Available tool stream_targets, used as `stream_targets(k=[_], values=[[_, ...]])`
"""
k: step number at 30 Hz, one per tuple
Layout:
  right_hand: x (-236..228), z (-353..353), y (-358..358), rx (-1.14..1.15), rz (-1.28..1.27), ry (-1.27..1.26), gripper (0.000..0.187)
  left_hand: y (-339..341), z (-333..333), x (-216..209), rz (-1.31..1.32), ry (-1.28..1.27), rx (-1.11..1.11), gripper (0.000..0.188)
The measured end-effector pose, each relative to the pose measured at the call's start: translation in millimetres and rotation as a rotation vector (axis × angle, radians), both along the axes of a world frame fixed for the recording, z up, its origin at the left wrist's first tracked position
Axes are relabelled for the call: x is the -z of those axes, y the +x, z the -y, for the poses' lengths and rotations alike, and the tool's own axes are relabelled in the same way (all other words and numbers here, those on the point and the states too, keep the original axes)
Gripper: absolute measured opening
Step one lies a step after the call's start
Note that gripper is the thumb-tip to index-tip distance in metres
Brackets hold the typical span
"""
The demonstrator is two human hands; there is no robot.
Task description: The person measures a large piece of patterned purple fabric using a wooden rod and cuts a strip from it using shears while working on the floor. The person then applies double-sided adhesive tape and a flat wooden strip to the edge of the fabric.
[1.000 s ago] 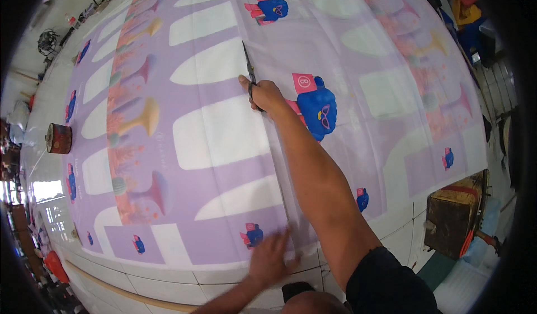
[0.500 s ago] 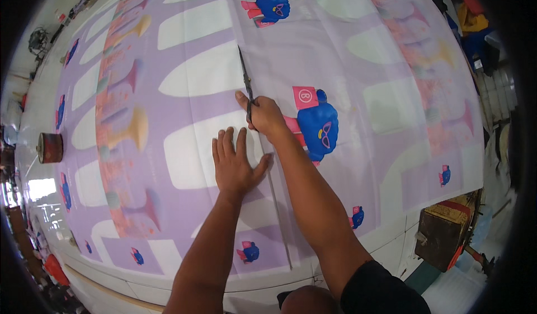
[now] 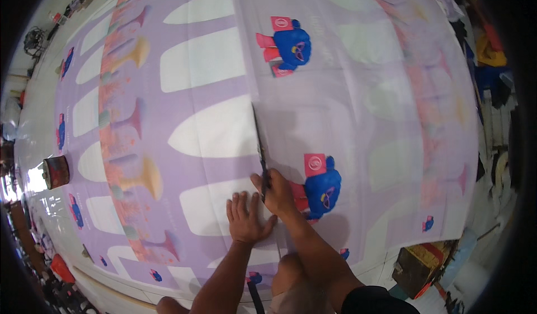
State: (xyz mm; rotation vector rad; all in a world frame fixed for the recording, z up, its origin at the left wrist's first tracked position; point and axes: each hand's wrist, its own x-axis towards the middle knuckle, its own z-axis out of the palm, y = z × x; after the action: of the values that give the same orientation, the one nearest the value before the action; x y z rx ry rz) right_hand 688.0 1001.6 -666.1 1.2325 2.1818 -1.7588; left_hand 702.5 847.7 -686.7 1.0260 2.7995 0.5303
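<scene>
1. Compared with a second ago, your left hand [image 3: 246,219] has come up from the near edge of the printed sheet [image 3: 212,170], where it was a blur, and now lies close to your right hand [image 3: 278,192].
2. Since half a second ago, the whole scene sits lower in view, and a bent knee [image 3: 288,272] shows between your forearms.
3. The black scissors [image 3: 259,138] keep their place against the print: their tip is again by the upper right corner of the pointed white patch [image 3: 215,128].
4. Your right hand is clamped on the scissors' handles, its thumb on the left side. The blades point away from you; you cannot tell here whether they are parted.
5. Your left hand is spread flat, palm down on the sheet, fingers slightly apart, its thumb just beside your right wrist. It grips nothing.
6. The purple-and-white sheet lies spread out beneath both hands. The scissors lie along the line where its brighter left part meets the greyer right part, left of the large blue figure [image 3: 323,192].
7. A rusty tin [image 3: 56,172] stands near the sheet's left side.
</scene>
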Motion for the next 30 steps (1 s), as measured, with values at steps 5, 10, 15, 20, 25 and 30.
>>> stream_targets(k=[5,10,15,20,25,30], values=[[-13.1,-7.5,-12.1,0.066,0.030,-0.114,0.047,-1.1,-5.4,4.7,-0.018,-0.005,-0.008,0.074],[-2.8,-14.1,-29.1,0.032,0.042,-0.120,0.042,-1.5,-3.2,8.4,-0.007,-0.052,0.014,0.085],[3.2,-20.7,-38.4,0.025,0.033,-0.097,0.040,-1.4,-4.7,7.5,0.010,-0.061,0.016,0.084],[-1.6,-34.1,-59.6,0.006,-0.011,-0.030,0.041,-0.3,-4.1,5.4,0.046,-0.071,-0.012,0.074],[-0.8,-34.8,-64.0,0.030,0.020,-0.059,0.042,-0.7,-3.1,8.8,0.032,-0.045,0.006,0.082],[7.4,-31.7,-62.3,0.073,-0.012,-0.079,0.040,-1.9,-2.8,9.5,0.031,-0.041,-0.002,0.079]])
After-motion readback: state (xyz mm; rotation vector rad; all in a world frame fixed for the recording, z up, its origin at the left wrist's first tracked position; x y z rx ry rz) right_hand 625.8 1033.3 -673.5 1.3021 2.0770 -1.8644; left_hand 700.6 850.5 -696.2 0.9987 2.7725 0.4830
